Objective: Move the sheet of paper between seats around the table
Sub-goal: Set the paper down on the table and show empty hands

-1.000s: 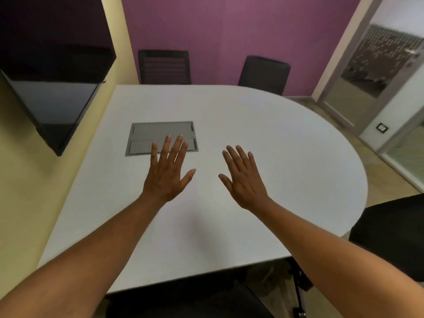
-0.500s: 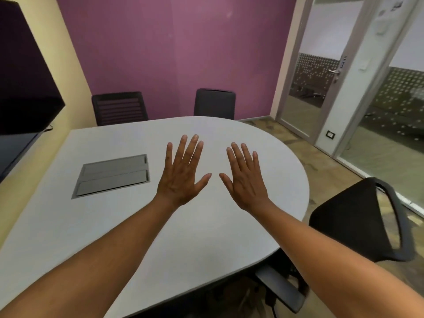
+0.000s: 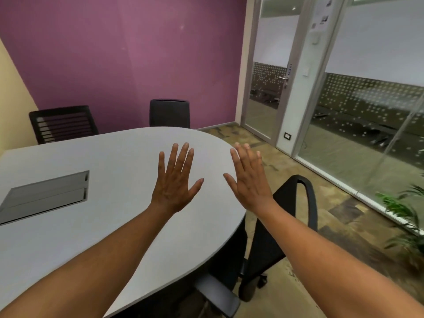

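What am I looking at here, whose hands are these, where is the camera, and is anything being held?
There is no machine here, only a person. The picture comes from a wide-angle camera worn on the person's head, looking forward and down, so the two bare arms reach in from the bottom. The left hand and the right hand are both spread flat and open, backs toward the camera, and hold nothing. Below them is a rounded grey table with a grey metal hatch set flush in its top. No sheet of paper shows anywhere in this picture. Two black chairs stand at the far side against a purple wall, and another black chair is close on the right. A glass door and a green plant are further right.
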`<state>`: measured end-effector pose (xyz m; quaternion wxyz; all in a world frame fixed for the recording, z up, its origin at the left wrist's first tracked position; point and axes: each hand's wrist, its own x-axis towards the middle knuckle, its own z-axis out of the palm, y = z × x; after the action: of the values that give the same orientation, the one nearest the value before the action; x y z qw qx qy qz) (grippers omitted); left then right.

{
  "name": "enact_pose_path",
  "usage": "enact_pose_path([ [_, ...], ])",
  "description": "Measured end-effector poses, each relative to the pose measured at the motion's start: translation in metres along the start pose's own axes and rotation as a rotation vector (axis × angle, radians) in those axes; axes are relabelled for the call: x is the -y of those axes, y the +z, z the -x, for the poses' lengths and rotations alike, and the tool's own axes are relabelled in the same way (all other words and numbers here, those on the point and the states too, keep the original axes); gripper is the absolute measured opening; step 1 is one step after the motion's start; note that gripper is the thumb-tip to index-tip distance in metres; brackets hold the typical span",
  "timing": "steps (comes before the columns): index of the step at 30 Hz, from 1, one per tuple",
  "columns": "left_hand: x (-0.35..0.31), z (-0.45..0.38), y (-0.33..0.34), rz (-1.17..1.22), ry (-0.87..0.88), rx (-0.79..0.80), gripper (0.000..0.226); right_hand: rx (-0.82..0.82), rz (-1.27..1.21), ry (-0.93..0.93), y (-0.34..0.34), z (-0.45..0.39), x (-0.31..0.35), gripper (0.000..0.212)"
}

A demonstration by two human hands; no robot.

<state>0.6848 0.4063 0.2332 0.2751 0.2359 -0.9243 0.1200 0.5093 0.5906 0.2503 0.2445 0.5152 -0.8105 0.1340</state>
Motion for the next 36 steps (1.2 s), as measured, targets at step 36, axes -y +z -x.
enact_pose_path([
  [36, -0.115, -0.216, 0.192, 0.02, 0.018, 0.007, 0.093, 0.02, 0.115, 0.057, 0.117, -0.126, -0.258, 0.077],
])
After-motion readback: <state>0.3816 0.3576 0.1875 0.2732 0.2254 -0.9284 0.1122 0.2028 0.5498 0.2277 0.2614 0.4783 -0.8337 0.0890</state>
